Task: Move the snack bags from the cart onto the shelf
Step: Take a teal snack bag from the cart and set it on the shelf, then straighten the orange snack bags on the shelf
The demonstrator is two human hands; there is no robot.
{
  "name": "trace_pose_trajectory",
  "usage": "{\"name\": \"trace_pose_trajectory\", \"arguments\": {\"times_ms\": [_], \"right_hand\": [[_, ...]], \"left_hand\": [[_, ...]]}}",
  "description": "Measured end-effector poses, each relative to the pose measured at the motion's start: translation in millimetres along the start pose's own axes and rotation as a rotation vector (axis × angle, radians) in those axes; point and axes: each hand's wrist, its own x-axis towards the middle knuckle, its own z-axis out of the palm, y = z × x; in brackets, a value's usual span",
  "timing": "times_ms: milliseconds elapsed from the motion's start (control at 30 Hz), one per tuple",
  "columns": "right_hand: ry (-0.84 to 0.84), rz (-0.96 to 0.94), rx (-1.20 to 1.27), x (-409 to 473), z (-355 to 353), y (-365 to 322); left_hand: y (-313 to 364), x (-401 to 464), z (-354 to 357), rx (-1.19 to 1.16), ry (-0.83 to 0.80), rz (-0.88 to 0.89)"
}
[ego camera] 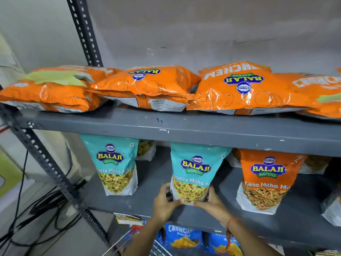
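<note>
Teal plastic snack pouch [196,170] with a clear window of yellow mix, upright at lower centre of the frame on the grey metal middle shelf [151,202], near its front edge. Left hand [164,203] at the pouch's lower left corner, right hand [212,201] at its lower right corner; both grips pressed against the pouch's base from either side, thumbs touching along the bottom front. Red thread band [232,221] on the right wrist.

Second teal pouch of the same kind [115,163] upright to the left on the same shelf, well apart from the held one. Orange pouch with a clear window of brown mix [267,179] upright to the right, also apart. More pouches behind these, partly hidden.

Across the upper half of the frame, four or more large orange foil snack bags [245,91] lying flat in a row on the grey upper shelf [184,129], edges overlapping.

At the bottom centre, blue snack bags [181,237] in a wire cart [160,249], below the hands. Black cables [36,209] on the floor at lower left, beside the perforated dark upright of the rack [49,169].
</note>
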Motion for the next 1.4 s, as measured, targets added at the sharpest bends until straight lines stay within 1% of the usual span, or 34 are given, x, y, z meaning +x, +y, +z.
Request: {"name": "trace_pose_trajectory", "arguments": {"times_ms": [233,300,367,400,500,600,700,800,900,1033,1133,1200,1333,1400], "right_hand": [[-0.002,-0.031,0.037,-0.5,0.8,0.8],[-0.011,-0.041,0.045,-11.2,-2.0,0.8],[0.019,-0.033,0.025,-25.4,-7.6,1.2],[0.048,-0.034,0.008,-34.1,-11.6,1.2],[0.148,-0.067,-0.028,-66.7,-29.1,-1.9],[0.284,-0.109,0.001,-102.6,-52.8,-4.2],[0.466,-0.164,-0.006,-134.9,-83.5,-2.3],[0.541,-0.139,0.038,-160.3,-118.5,-0.4],[0.552,-0.086,0.045,-163.0,-150.1,15.1],[0.54,-0.004,0.018,-138.7,-176.7,40.8],[0.496,0.022,0.007,-106.7,-199.0,56.4],[0.454,0.03,0.0,-96.7,-202.3,58.7],[0.29,0.0,-0.099,-68.7,-212.5,64.2],[0.251,-0.009,-0.133,-63.2,-213.3,65.9]], "left_hand": [[5.0,-7.9,1.6,0.017,0.069,0.014],[13.4,-19.0,5.0,0.016,0.181,0.018],[18.5,-32.1,9.7,0.072,0.305,0.043],[20.8,-39.5,14.0,0.112,0.312,0.069],[30.3,-60.7,38.1,0.204,0.191,0.157],[48.4,-77.4,73.6,0.196,0.037,0.223],[62.6,-83.0,111.2,0.152,-0.087,0.226],[67.5,-80.2,144.3,0.145,-0.162,0.198],[65.9,-71.3,169.3,0.117,-0.187,0.095],[55.2,-52.1,192.2,0.108,-0.178,-0.011],[51.3,-34.6,211.6,0.134,-0.128,-0.025],[53.1,-33.7,213.0,0.171,-0.139,-0.007],[46.7,-24.9,220.7,0.198,-0.096,0.016],[41.2,-23.2,220.7,0.204,-0.068,0.019]]}}
